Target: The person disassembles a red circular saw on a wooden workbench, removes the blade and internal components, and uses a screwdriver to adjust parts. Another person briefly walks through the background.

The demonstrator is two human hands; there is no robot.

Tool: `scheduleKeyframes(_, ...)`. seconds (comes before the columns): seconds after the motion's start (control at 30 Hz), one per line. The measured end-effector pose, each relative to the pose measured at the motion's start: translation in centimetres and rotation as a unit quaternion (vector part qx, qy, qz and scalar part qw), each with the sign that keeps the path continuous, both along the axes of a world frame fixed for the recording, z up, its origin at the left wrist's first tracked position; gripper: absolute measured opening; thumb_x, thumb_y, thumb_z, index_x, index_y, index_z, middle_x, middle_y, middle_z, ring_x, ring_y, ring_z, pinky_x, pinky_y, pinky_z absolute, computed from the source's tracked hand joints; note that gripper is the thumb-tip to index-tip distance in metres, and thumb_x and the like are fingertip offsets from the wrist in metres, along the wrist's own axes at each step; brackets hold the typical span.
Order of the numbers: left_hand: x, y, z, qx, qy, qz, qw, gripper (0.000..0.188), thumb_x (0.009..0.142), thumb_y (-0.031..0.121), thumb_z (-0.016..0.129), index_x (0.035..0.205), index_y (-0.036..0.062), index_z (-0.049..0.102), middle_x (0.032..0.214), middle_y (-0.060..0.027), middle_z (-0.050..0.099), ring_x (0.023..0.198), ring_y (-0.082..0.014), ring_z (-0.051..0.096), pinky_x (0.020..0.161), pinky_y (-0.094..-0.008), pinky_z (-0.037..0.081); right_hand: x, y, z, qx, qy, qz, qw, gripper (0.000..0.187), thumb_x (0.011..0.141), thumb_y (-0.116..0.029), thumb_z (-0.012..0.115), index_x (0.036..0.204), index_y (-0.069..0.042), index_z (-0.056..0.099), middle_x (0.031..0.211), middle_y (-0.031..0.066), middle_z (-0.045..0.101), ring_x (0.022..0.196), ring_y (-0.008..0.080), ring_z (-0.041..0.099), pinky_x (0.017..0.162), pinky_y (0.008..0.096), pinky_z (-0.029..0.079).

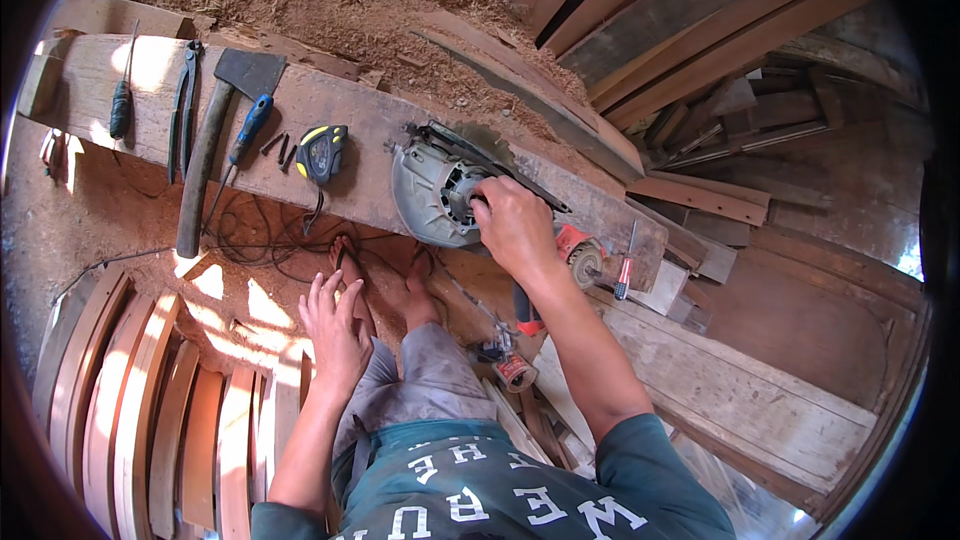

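Note:
The grey metal guard housing of a circular saw (422,195) lies on a thick wooden plank (365,120). My right hand (515,225) reaches onto it, fingers curled and pressed into its round central opening. Whatever those fingertips pinch is hidden. My left hand (338,330) hangs in the air in front of the plank, fingers apart and holding nothing. Just right of the housing sits a red power-tool body (578,248) with its round inside exposed. A small red-handled screwdriver (624,278) lies beyond that. Left of the housing are a black-and-yellow tape measure (320,153) and several dark screws (284,150).
Farther left along the plank lie a blue-handled screwdriver (252,130), a hatchet (203,160), pincers (186,105) and a dark-handled screwdriver (121,112). A black cord (235,235) coils on the floor near my feet. Curved boards (145,390) stand lower left; sawdust (330,0) covers the far ground.

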State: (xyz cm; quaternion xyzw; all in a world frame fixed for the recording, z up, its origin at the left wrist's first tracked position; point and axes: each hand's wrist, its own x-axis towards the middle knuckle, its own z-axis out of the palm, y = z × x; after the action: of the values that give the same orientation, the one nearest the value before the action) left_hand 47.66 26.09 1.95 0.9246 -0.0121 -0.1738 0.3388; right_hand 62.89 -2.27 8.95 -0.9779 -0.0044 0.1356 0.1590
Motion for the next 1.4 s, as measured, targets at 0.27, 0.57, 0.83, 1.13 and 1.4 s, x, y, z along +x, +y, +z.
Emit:
scheduleKeyframes(0.27,0.9,-0.7,0.1,-0.022,-0.003,-0.011,1.000,0.066,0.078,-0.009,0.063,0.141,0.0094,0.067,0.157,-0.0188,0.052,0.156,-0.0461,0.038,0.127,-0.0698,0.026,0.0,-0.2,0.6,0.003,0.018,-0.005,1.000,0.017,0.097,-0.017,0.074,0.110,-0.005,0.074,0.106,0.0179,0.074,0.099,0.0442,0.073,0.085,0.0541,0.059)
scheduleKeyframes(0.57,0.5,-1.3,0.0,-0.012,0.009,-0.015,1.000,0.067,0.078,-0.010,0.061,0.142,0.0103,0.066,0.157,-0.0176,0.053,0.157,-0.0458,0.038,0.129,-0.0664,0.025,0.2,0.1,-0.2,0.004,0.009,-0.003,1.000,0.019,0.096,-0.015,0.075,0.107,-0.003,0.066,0.103,0.0200,0.072,0.097,0.0456,0.073,0.082,0.0564,0.059)
scheduleKeyframes(0.83,1.4,-2.3,0.7,-0.045,-0.015,-0.016,0.999,0.062,0.079,-0.010,0.061,0.139,0.0079,0.068,0.154,-0.0190,0.056,0.153,-0.0454,0.042,0.128,-0.0630,0.027,0.2,-0.5,1.0,0.061,0.036,-0.019,0.997,0.014,0.096,-0.013,0.070,0.105,-0.003,0.066,0.106,0.0192,0.072,0.101,0.0448,0.073,0.086,0.0568,0.057)
scheduleKeyframes(1.13,5.1,-6.5,5.5,-0.309,0.100,0.114,0.939,0.033,0.098,-0.003,0.066,0.130,-0.0006,0.073,0.129,-0.0137,0.071,0.109,-0.0217,0.071,0.101,-0.0341,0.054,-4.3,-2.0,6.7,0.258,0.038,-0.154,0.953,0.012,0.096,-0.009,0.080,0.101,-0.001,0.072,0.094,0.0049,0.070,0.077,0.0129,0.066,0.070,0.0306,0.053)
scheduleKeyframes(1.4,7.3,-10.0,8.7,-0.559,0.247,0.187,0.769,0.029,0.107,0.007,0.074,0.134,-0.0008,0.072,0.120,-0.0091,0.079,0.112,-0.0129,0.072,0.099,-0.0280,0.056,-7.7,-0.1,7.4,0.507,0.100,-0.334,0.788,0.011,0.094,0.002,0.081,0.103,-0.001,0.075,0.099,0.0032,0.075,0.092,0.0089,0.071,0.078,0.0284,0.058)
